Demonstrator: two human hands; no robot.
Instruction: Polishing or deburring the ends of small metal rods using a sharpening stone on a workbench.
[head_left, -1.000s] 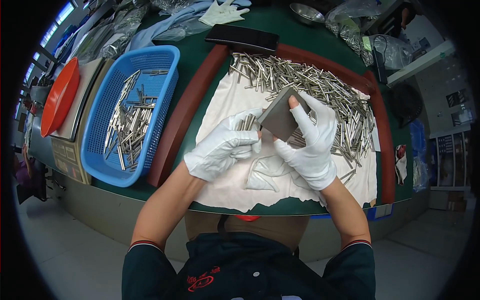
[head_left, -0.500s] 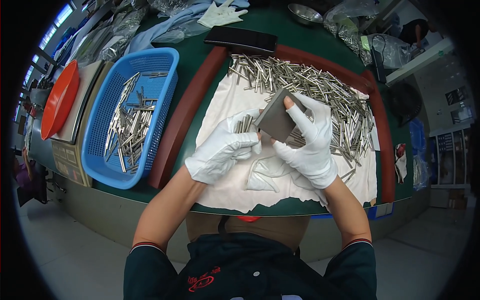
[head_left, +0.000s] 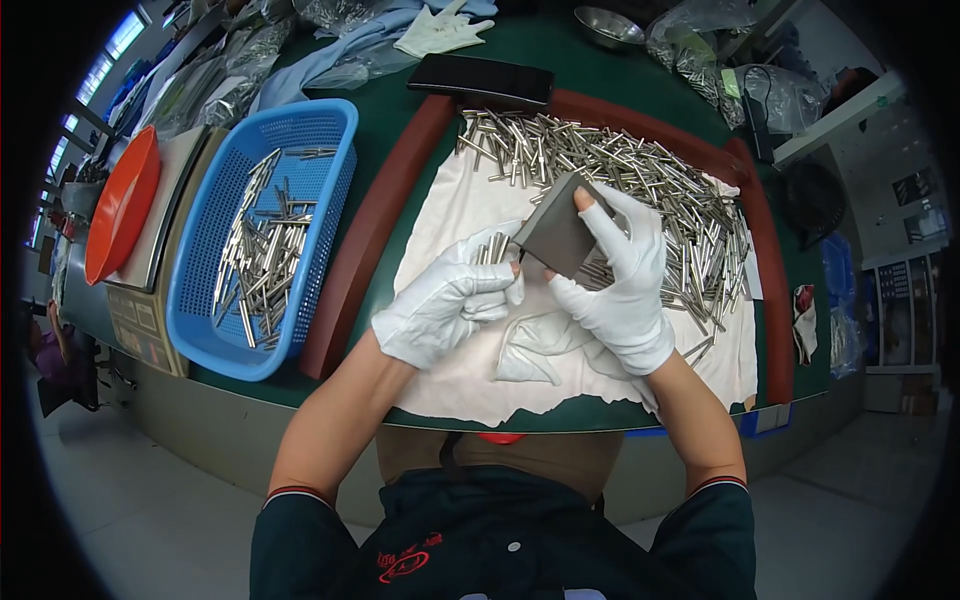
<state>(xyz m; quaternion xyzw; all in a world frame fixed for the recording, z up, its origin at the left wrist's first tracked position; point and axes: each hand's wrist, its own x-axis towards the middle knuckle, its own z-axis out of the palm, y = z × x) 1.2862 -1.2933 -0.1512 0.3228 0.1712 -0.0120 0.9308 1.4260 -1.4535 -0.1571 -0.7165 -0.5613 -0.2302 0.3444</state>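
In a white glove with bare fingertips, my left hand point(head_left: 440, 305) is closed around a small bundle of metal pins point(head_left: 491, 248), whose ends stick up past the fingers. My right hand point(head_left: 625, 285), gloved the same way, grips a grey rectangular block point(head_left: 562, 228) between thumb and fingers. The block's left edge is right beside the pins; whether it touches them I cannot tell. Behind both hands lies a broad heap of loose metal pins point(head_left: 590, 150) on a pale cloth point(head_left: 440, 225). A crumpled white glove or cloth point(head_left: 530, 350) rests under my hands.
Brown-red rails point(head_left: 375, 240) border the cloth on the left, back and right. To the left stands a blue perforated basket point(head_left: 345, 170) with more pins, beside a scale point(head_left: 150, 325) bearing a red-orange bowl point(head_left: 125, 205). Behind the back rail are a black phone point(head_left: 480, 78) and a metal bowl point(head_left: 608, 28).
The grey block has tilted slightly in my right hand and shifted a little. My left hand keeps its hold on the pins, almost still.
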